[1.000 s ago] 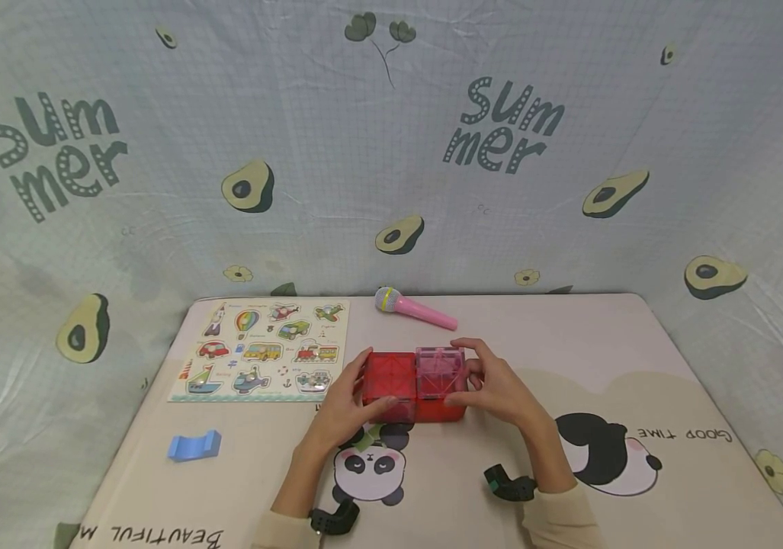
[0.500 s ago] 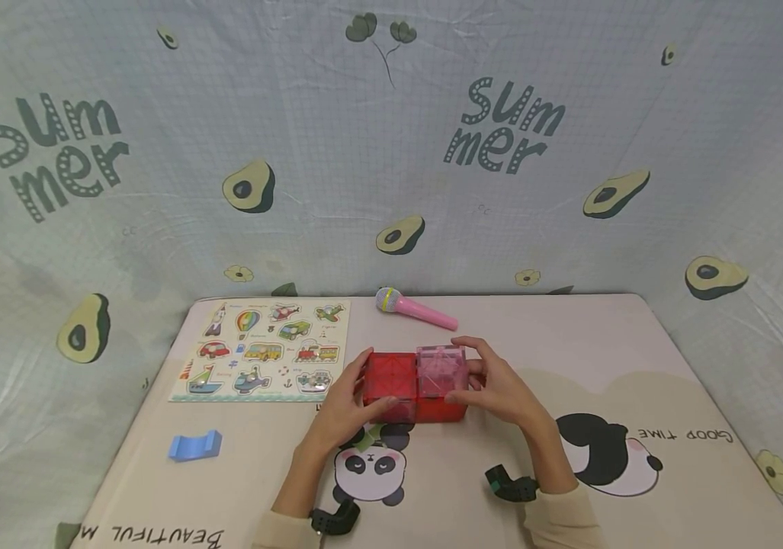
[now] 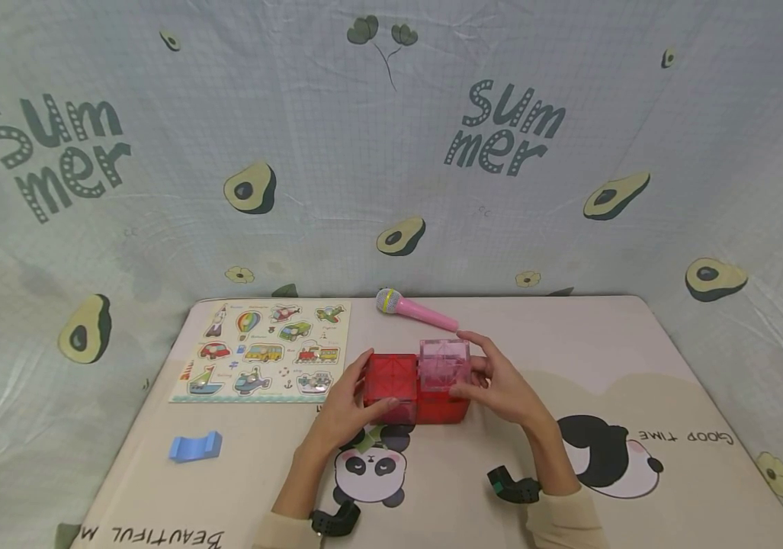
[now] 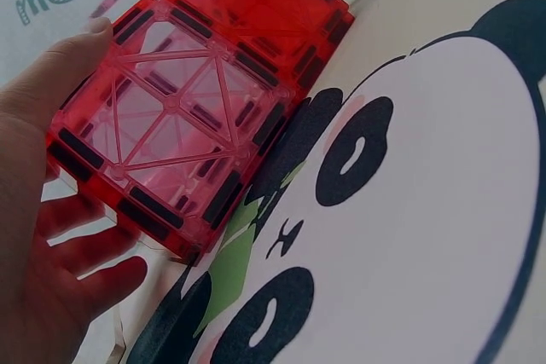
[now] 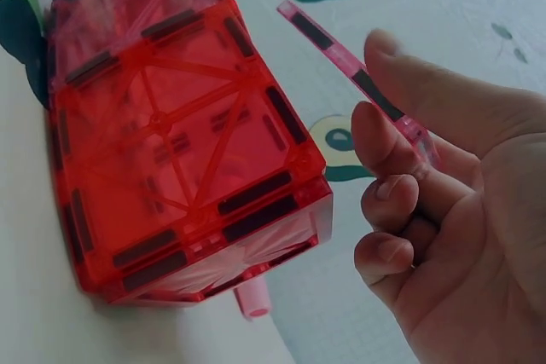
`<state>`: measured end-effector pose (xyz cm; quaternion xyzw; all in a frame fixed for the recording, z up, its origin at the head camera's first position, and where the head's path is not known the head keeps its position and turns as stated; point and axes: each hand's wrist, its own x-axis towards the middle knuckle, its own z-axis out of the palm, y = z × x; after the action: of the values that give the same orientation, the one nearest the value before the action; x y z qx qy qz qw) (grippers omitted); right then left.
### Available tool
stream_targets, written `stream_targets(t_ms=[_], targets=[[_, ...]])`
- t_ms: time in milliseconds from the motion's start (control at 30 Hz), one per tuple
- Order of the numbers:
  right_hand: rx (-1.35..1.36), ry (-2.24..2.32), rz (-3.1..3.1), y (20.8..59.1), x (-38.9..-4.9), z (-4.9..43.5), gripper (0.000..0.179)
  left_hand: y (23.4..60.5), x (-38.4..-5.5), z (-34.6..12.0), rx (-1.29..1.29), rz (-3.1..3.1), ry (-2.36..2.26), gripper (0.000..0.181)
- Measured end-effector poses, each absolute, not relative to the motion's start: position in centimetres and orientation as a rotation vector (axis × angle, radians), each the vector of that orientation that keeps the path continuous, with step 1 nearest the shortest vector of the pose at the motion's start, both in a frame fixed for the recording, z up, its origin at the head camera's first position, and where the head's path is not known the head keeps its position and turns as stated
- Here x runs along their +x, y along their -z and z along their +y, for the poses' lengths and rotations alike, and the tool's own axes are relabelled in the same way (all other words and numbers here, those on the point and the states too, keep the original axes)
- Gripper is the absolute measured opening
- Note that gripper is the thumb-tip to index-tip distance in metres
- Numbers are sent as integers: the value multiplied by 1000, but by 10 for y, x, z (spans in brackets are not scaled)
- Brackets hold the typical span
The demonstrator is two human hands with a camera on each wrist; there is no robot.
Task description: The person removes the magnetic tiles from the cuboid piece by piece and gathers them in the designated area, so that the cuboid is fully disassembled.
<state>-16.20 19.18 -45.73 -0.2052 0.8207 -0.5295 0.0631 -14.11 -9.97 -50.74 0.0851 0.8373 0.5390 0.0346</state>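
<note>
A red see-through box built of magnetic tiles stands on the table mat, two cubes wide. My left hand grips its left cube, thumb on the near side and fingers round the far left. In the left wrist view, the thumb lies at the top edge of the paler front tile. My right hand pinches a pink magnetic tile between thumb and fingers, held over the right cube. The right wrist view shows that tile edge-on, with a gap between it and the red tile wall.
A pink toy microphone lies behind the box. At the back left is a vehicle puzzle board, close to the left hand. A blue curved block rests at the left front. Printed cloth hangs behind the table.
My right hand has lifted the pink tile slightly, away and to the right, showing more of the red cube under it. The left hand keeps its grip on the box.
</note>
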Motion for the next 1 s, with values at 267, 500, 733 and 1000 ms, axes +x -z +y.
stream_targets(t_ms=[267, 500, 733, 1000], targets=[[-629, 1683, 2530, 456, -164, 190, 84, 508, -142, -102, 253, 2570, -1655, 92], [-578, 1754, 2493, 459, -164, 196, 85, 509, -142, -101, 271, 2541, -1680, 91], [-507, 1814, 2497, 460, -166, 200, 83, 509, -141, -98, 267, 2543, -1665, 92], [-516, 1861, 2547, 461, -172, 200, 77, 508, -141, -99, 248, 2525, -1688, 94]])
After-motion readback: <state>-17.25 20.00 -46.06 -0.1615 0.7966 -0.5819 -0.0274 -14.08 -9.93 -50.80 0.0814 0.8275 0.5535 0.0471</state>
